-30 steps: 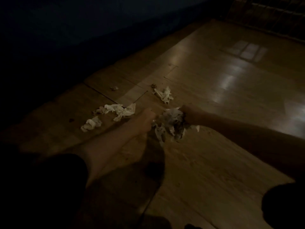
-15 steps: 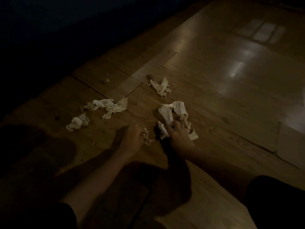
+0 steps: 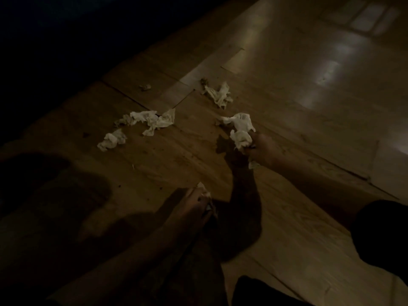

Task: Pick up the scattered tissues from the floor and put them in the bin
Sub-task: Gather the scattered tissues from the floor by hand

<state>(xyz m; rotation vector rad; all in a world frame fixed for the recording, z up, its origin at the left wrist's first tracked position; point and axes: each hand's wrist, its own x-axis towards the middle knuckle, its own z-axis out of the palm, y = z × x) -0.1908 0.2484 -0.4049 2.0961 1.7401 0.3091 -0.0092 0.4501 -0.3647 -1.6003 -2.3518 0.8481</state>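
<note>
Right hand (image 3: 261,149) clenched on tissue wad (image 3: 241,131), left hand (image 3: 195,202) gripping small scrap (image 3: 202,187); three loose tissues (image 3: 152,120) at 11 o'clock.

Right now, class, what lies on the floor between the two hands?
Head view: only bare wooden floor in shadow separates the left hand from the right hand.

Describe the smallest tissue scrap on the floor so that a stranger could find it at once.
Start at the dark edge along the top left of the wooden floor. Just inside it lies the tiny scrap, left of the crumpled tissue and beyond the long tissue. It is much smaller than any other piece and lies alone.
</note>
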